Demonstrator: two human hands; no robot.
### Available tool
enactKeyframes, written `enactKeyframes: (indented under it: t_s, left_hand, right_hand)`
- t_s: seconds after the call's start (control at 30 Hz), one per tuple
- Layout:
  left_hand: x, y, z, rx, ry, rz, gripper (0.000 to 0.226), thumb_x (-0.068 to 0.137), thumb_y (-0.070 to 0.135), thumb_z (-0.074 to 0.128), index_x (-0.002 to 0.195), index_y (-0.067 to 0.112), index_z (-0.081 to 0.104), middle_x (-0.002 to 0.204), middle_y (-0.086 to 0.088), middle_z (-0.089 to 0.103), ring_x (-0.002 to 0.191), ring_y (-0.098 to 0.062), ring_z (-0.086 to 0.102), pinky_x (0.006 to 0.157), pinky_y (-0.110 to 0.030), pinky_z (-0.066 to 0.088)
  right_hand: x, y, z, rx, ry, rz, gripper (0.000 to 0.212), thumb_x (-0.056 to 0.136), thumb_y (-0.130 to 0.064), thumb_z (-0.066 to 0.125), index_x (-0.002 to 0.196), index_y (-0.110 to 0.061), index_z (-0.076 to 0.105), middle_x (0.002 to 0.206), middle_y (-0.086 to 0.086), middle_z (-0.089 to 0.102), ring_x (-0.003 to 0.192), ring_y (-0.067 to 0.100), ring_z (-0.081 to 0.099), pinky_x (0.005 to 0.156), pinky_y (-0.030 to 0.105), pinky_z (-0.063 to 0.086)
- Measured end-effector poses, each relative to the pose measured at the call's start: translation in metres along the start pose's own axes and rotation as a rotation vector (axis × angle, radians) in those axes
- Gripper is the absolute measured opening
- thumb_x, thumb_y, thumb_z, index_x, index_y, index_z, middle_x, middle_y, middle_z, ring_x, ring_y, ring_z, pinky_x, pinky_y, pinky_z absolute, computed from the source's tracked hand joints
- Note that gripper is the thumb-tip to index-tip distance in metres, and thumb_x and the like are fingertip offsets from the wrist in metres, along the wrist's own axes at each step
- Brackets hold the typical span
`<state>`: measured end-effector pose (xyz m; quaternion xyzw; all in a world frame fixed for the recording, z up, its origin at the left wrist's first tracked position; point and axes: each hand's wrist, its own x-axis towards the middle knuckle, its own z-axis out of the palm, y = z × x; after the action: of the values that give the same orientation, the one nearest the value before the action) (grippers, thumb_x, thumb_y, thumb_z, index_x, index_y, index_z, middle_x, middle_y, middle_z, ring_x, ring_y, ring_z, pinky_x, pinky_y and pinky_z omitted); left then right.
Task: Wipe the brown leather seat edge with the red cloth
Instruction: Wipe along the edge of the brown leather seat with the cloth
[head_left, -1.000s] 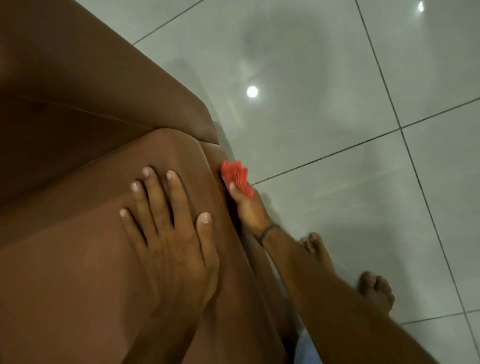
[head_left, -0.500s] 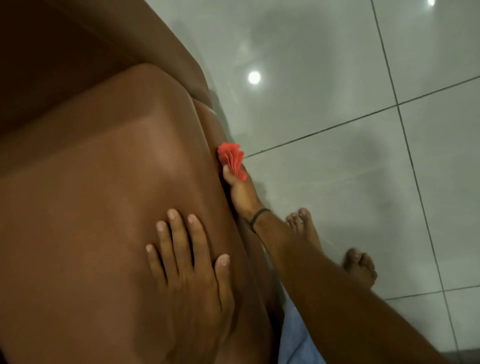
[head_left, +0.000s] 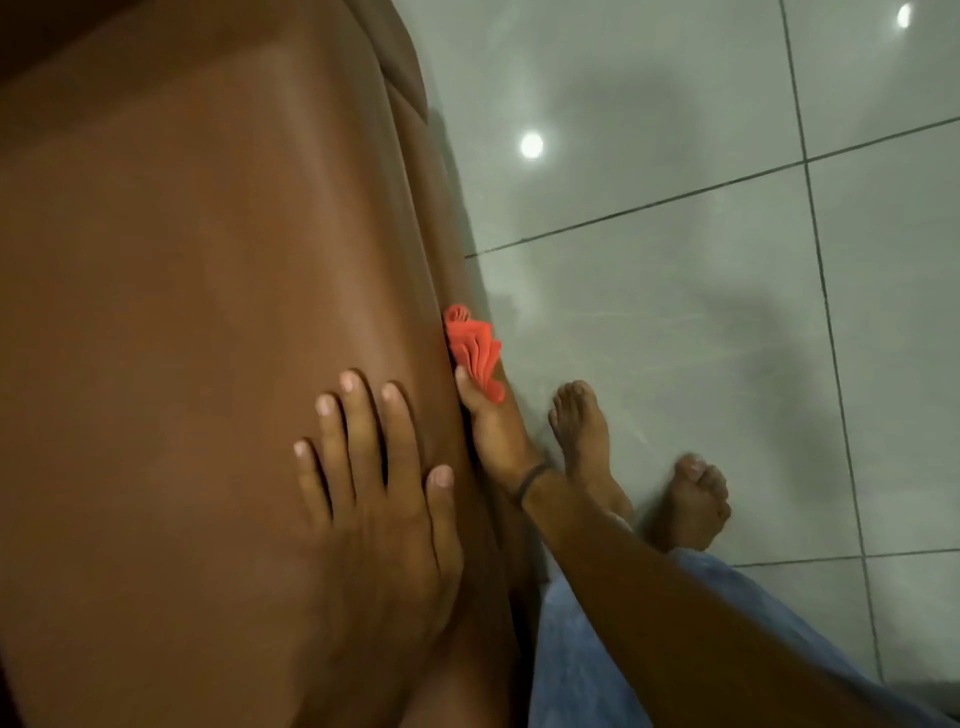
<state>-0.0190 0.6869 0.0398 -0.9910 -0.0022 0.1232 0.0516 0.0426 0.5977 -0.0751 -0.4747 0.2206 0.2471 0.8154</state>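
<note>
The brown leather seat (head_left: 197, 270) fills the left half of the view, its front edge (head_left: 441, 291) running down beside the floor. My left hand (head_left: 379, 499) lies flat on the seat top near that edge, fingers spread, holding nothing. My right hand (head_left: 493, 431) is down over the side of the seat, gripping the bunched red cloth (head_left: 475, 351) and pressing it against the seat edge. A dark band circles my right wrist.
Glossy grey floor tiles (head_left: 701, 260) with dark grout lines spread to the right, showing light reflections. My two bare feet (head_left: 587, 441) stand close to the seat front. Blue fabric (head_left: 582, 665) of my clothing shows at the bottom.
The view has shifted along the seat, away from the armrest corner. My right hand with the cloth has slid along the seat edge toward me, and my left hand moved back with it.
</note>
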Motion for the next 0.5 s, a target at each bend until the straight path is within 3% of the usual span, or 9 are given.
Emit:
enactKeyframes:
  t_s: [0.07,0.13,0.23,0.33,0.4,0.5]
  left_hand:
    - [-0.006,0.004,0.003,-0.019,0.015,-0.016,0.072,0.110,0.040,0.030,0.174,0.012,0.010,0.182,-0.015,0.005,0.170,-0.035,0.006,0.134,-0.061,0.015]
    - [-0.021,0.008,0.003,-0.027,0.017,-0.032,0.073,0.110,0.038,0.032,0.174,0.011,0.011,0.182,-0.015,0.005,0.169,-0.035,0.006,0.134,-0.061,0.015]
    - [-0.042,0.012,0.006,-0.016,0.011,-0.012,0.073,0.109,0.038,0.033,0.173,0.010,0.012,0.182,-0.016,0.005,0.169,-0.036,0.006,0.134,-0.061,0.014]
    - [-0.058,0.014,0.012,-0.007,0.006,0.000,0.072,0.110,0.038,0.035,0.173,0.011,0.013,0.182,-0.016,0.005,0.169,-0.035,0.005,0.135,-0.058,0.010]
    - [-0.067,0.016,0.013,-0.011,0.011,0.006,0.072,0.110,0.037,0.036,0.173,0.010,0.016,0.182,-0.017,0.007,0.169,-0.036,0.006,0.135,-0.058,0.011]
    - [-0.070,0.018,0.012,-0.050,0.027,-0.002,0.070,0.110,0.037,0.033,0.173,0.010,0.017,0.182,-0.016,0.006,0.169,-0.034,0.005,0.135,-0.058,0.010]
  right_hand:
    - [-0.050,0.021,-0.014,0.005,0.024,0.110,0.050,0.108,-0.028,0.051,0.158,-0.022,0.048,0.164,0.003,0.051,0.154,0.020,0.046,0.133,0.041,0.031]
    - [-0.072,0.031,-0.030,-0.041,0.050,0.216,0.052,0.112,-0.019,0.047,0.163,-0.014,0.040,0.169,0.006,0.043,0.160,0.020,0.038,0.134,0.036,0.025]
    - [-0.033,0.024,-0.035,-0.029,0.070,0.261,0.051,0.112,-0.008,0.041,0.162,-0.001,0.034,0.171,0.015,0.036,0.162,0.027,0.033,0.133,0.029,0.022]
    - [-0.014,0.014,-0.012,-0.012,0.064,0.118,0.051,0.109,-0.011,0.048,0.158,0.002,0.042,0.164,0.019,0.047,0.152,0.021,0.044,0.134,0.042,0.027]
    - [-0.043,0.028,-0.006,-0.067,0.020,0.018,0.057,0.103,-0.019,0.049,0.157,0.000,0.046,0.166,0.019,0.045,0.156,0.025,0.042,0.135,0.047,0.025]
    - [-0.101,0.055,-0.025,-0.024,-0.031,0.094,0.058,0.104,-0.024,0.051,0.158,-0.004,0.045,0.165,0.018,0.046,0.157,0.033,0.042,0.133,0.052,0.027]
